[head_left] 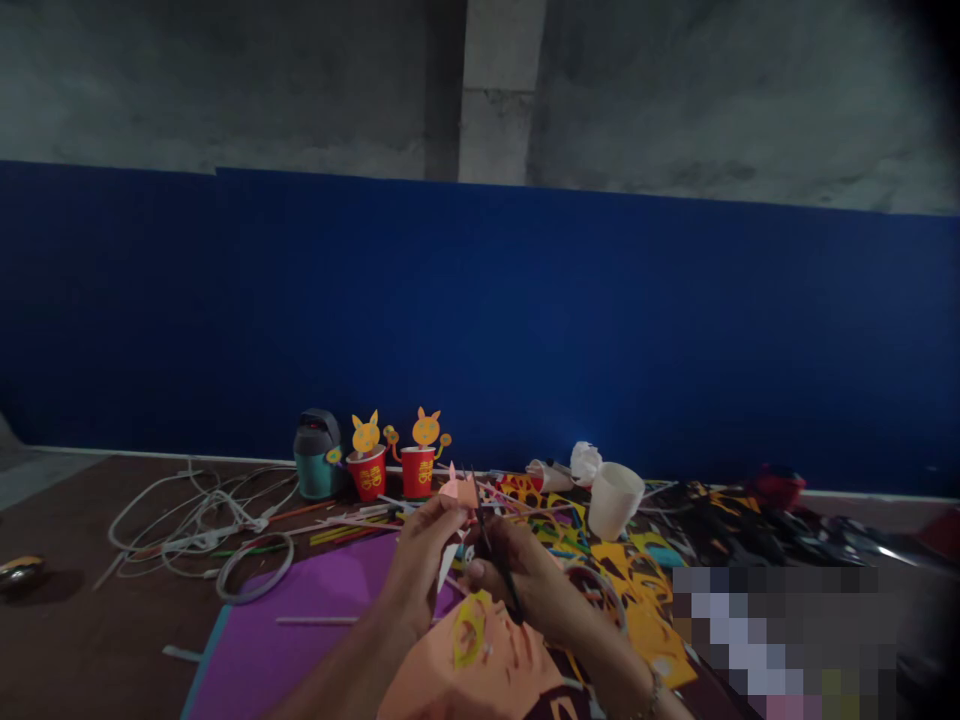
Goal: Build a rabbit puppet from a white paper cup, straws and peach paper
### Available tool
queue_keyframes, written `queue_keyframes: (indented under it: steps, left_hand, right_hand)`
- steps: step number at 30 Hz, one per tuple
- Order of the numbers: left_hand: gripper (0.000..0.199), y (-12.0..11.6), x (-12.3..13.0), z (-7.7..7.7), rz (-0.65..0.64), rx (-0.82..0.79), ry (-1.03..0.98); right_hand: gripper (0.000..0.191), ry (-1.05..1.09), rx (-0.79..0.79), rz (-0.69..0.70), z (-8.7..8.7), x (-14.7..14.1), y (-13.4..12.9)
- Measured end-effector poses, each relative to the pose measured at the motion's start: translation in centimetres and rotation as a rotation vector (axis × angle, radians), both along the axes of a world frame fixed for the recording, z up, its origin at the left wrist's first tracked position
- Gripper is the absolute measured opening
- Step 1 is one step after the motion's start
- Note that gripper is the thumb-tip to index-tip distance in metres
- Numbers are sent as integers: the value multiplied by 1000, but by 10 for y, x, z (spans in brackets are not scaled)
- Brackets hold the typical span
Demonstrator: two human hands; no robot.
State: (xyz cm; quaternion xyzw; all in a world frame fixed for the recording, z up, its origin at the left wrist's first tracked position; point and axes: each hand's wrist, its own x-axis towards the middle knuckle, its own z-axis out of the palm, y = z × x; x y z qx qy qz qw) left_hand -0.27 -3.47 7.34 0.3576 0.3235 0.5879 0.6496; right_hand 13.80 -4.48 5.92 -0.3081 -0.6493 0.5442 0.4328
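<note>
In the head view, my left hand [421,548] pinches a small salmon-pink paper cutout [460,492] with a pointed, ear-like tip. My right hand [525,572] is wrapped round dark scissors [482,528], their blades pointing up beside the paper's right edge. Below both hands lies a large salmon-orange sheet [420,672] with a yellow paper scrap [469,630] on it. Under my left wrist spreads a purple sheet [315,585], crossed by a thin pale stick [315,621].
Two red cups [418,473] with yellow cat-like paper figures stand at the back beside a teal-and-black container [318,460]. White cables [180,530] coil at left. A white cup [615,500], crumpled paper [585,463] and yellow scraps [652,640] crowd the right. A blue panel [480,330] rises behind.
</note>
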Motion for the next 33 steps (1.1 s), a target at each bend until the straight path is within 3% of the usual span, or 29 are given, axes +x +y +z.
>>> queue_keyframes:
  steps: [6, 18, 33]
  left_hand:
    - [20, 2, -2, 1, -1, -26, 20]
    - [22, 6, -2, -6, 6, 20, 90]
    - [19, 14, -7, -11, -54, 36, 111]
  right_hand:
    - [39, -25, 14, -40, 8, 1, 0]
    - [39, -52, 8, -125, 2, -2, 0]
    - [38, -18, 41, -132, -1, -6, 0]
